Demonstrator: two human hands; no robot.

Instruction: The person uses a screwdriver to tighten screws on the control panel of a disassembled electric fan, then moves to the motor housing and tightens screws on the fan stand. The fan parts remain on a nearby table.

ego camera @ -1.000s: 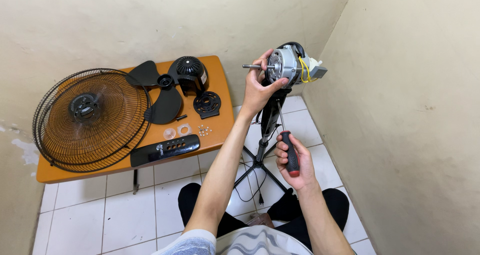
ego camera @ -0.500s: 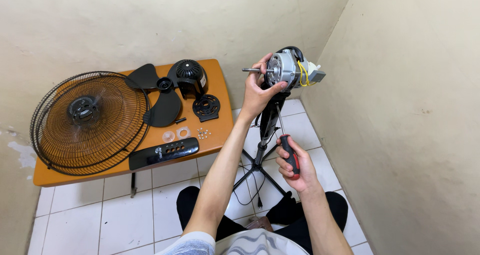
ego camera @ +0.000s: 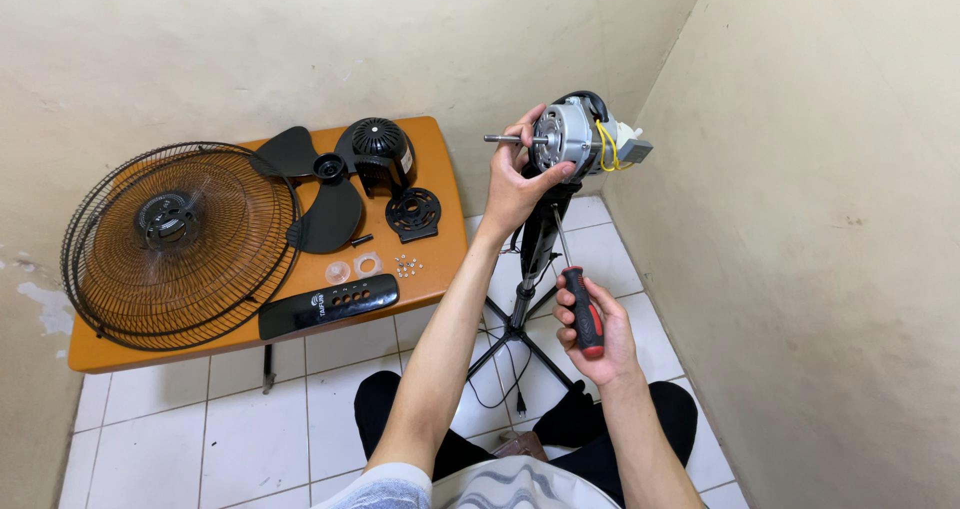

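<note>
Parts of the scene were hidden in the head view: the left hand covered the front face of the fan motor, and the screwdriver tip disappeared behind the stand pole just below the motor. Both forearms ran out of the bottom edge, and the small screws left of the motor were too tiny to count.

An orange desk stood against a cream wall, left of the motor, on a white tiled floor. On it lay a round wire fan guard, black fan blades, a black motor cover, a black control panel and two clear rings.

The motor sat atop the stand pole, raised above desk height, its shaft lying level and pointing left toward the desk, with yellow wires at its right end. The left hand was curled around the motor's front, fingers closed on it near the shaft. The right hand, below the motor, was wrapped tightly around the red and black screwdriver handle, the blade slanting up and left toward the motor.
</note>
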